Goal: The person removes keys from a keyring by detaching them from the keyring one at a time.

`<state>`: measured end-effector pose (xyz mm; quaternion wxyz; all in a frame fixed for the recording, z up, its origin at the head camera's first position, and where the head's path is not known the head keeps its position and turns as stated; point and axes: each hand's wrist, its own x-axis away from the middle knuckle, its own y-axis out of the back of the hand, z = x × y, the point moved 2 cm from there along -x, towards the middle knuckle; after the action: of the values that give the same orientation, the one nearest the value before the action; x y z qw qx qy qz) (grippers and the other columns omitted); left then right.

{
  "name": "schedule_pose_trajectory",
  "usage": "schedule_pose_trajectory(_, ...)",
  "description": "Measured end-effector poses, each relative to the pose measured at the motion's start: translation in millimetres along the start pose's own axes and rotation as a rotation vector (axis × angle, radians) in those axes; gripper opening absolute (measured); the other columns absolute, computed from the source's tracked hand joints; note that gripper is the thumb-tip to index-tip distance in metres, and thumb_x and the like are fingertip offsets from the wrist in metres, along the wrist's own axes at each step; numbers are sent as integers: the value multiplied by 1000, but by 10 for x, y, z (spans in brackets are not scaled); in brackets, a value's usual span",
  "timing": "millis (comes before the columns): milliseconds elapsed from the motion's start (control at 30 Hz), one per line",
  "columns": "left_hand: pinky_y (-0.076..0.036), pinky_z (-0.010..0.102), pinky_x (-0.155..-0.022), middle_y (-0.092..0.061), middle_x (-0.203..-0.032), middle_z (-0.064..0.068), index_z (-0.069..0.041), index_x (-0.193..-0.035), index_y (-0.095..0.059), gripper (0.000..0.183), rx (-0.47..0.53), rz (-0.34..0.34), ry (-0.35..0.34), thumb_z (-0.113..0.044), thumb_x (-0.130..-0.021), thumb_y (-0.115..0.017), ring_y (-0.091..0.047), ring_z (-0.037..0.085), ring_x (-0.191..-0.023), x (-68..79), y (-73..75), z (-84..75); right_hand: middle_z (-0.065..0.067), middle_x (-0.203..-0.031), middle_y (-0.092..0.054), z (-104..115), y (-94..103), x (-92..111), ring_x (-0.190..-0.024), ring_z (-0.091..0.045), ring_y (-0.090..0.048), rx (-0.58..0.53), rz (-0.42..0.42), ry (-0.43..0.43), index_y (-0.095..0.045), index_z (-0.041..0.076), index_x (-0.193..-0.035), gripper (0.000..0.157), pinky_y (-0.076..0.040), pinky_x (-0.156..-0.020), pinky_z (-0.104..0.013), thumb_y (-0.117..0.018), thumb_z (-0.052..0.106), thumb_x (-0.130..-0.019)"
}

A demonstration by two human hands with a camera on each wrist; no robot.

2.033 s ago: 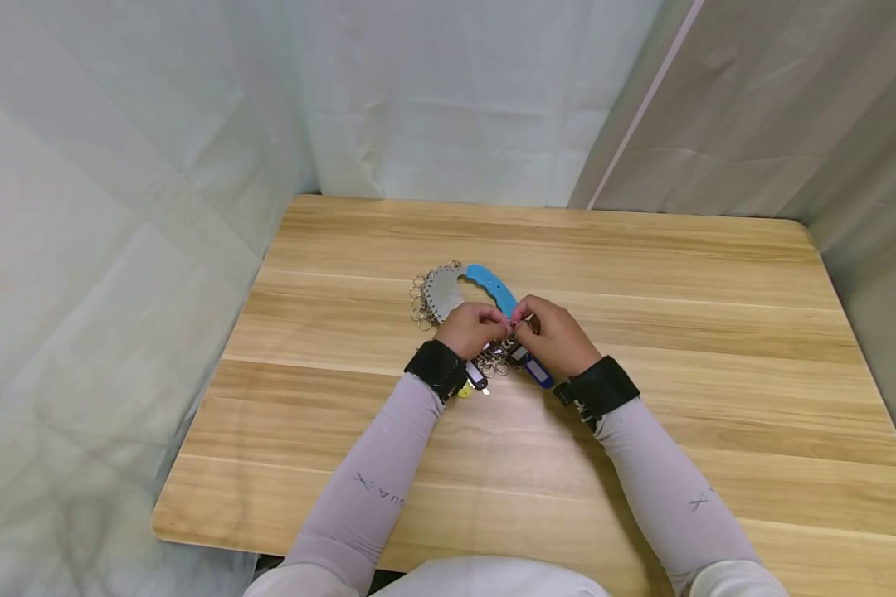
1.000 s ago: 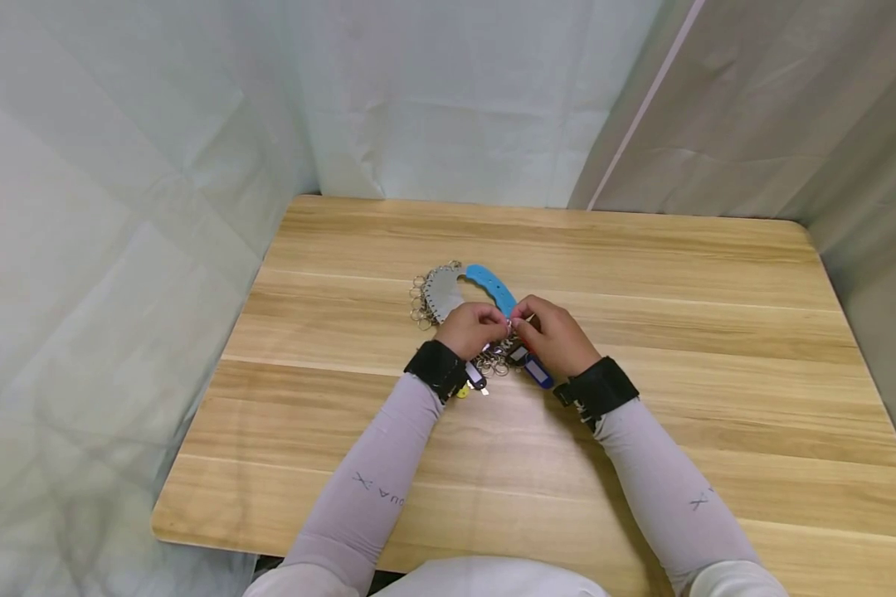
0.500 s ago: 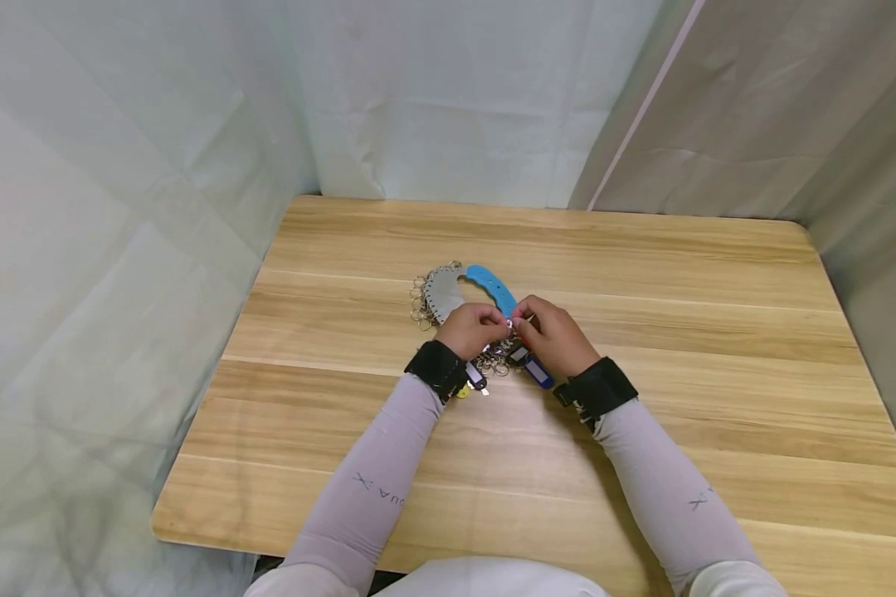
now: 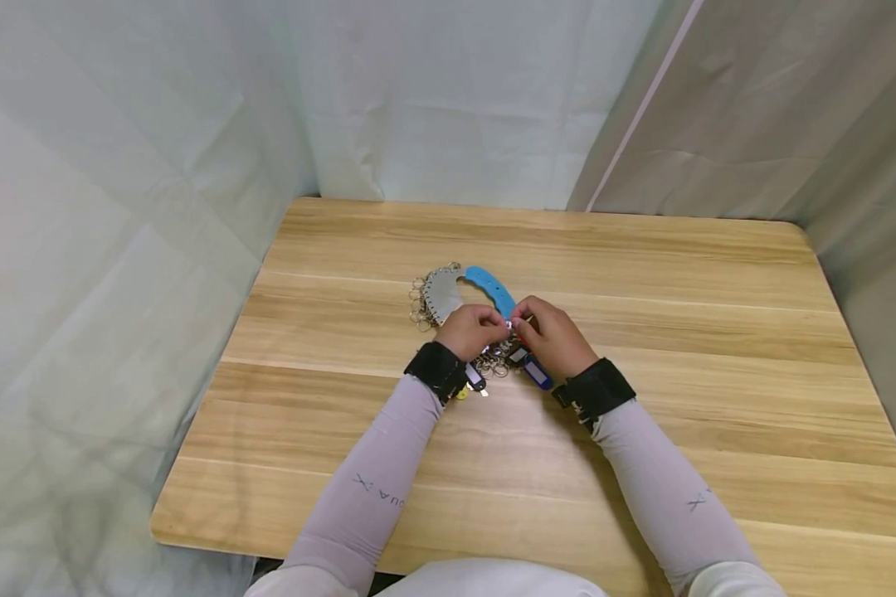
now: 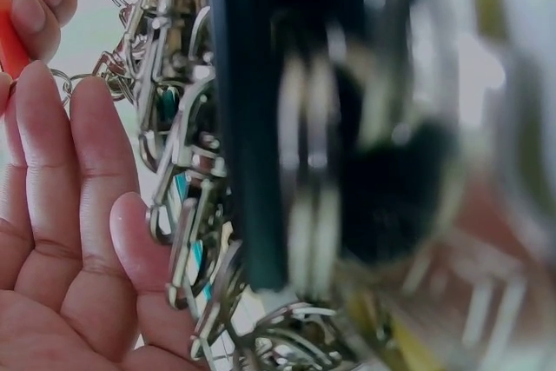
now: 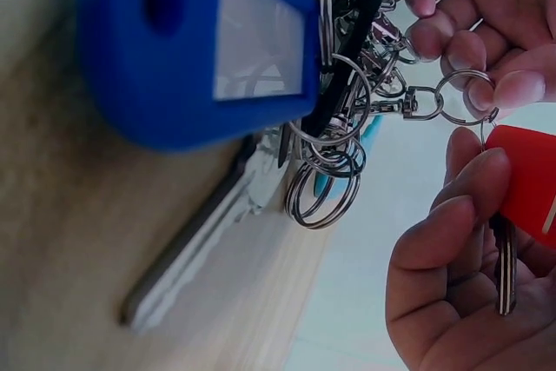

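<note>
A crescent-shaped key holder lies on the table, with a grey toothed plate (image 4: 442, 293) and a blue handle (image 4: 491, 287). My left hand (image 4: 466, 332) pinches a split ring (image 6: 465, 71) between thumb and fingertip; a small swivel clasp (image 6: 423, 103) links it to the holder. Held in the fingers of my right hand (image 4: 558, 336) is a red key tag (image 6: 528, 175), its key (image 6: 506, 271) pointing down along the palm. The fingertips of both hands nearly meet below the handle's end. A blue key tag (image 6: 191, 49) hangs close by with another key (image 6: 195, 236).
Loose rings (image 4: 421, 311) and clasps line the plate's outer edge. Under my left wrist are a dark key tag (image 4: 475, 377) and a yellow tag (image 4: 462, 392). The wooden table (image 4: 642, 464) stretches around, with hanging cloth (image 4: 455, 99) behind and at both sides.
Both hands stay almost in place, with slight finger shifts. A bit of the red key tag now shows under the right fingers, where two seconds ago it was hidden.
</note>
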<state>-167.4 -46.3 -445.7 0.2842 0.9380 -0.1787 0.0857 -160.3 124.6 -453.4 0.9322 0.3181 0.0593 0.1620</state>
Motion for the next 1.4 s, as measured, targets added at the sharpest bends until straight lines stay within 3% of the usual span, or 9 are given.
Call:
schedule_pose_trajectory(667, -47, 24, -77, -74, -92, 4, -9, -98, -74, 14, -5, -10, -10, -20, -92, -67, -63, 15, -86, -31, 27, 26, -10, -89, -59, -23, 30, -24, -64, -18, -55, -32, -17, 5, -57, 7, -108, 10, -48, -62, -34, -52, 15, -106)
schedule_pose_trajectory(933, -49, 26, -79, -75, -97, 5, -10, -101, -74, 14, -4, -34, -7, -21, -94, -67, -66, 17, -89, -34, 21, 17, -10, -97, -60, -57, 72, -12, -70, -19, -58, -9, -44, 3, -58, 6, -111, 13, -50, -66, -34, -52, 16, -106)
schedule_pose_trajectory(1167, -49, 27, -79, -73, -94, 4, -11, -103, -71, 14, 27, -60, -4, -20, -94, -67, -64, 17, -86, -53, 23, 8, -13, -110, -61, -116, 161, 34, -89, -25, -59, 80, -91, 8, -59, 5, -111, 12, -48, -79, -39, -51, 13, -105)
schedule_pose_trajectory(1400, -45, 24, -76, -67, -87, -1, -9, -102, -70, 12, 32, -78, 1, -17, -95, -66, -60, 13, -82, -52, 28, 9, -14, -109, -60, -200, 260, 104, -89, -26, -57, 87, -117, -34, -59, 5, -110, 12, -46, -77, -38, -52, 12, -105)
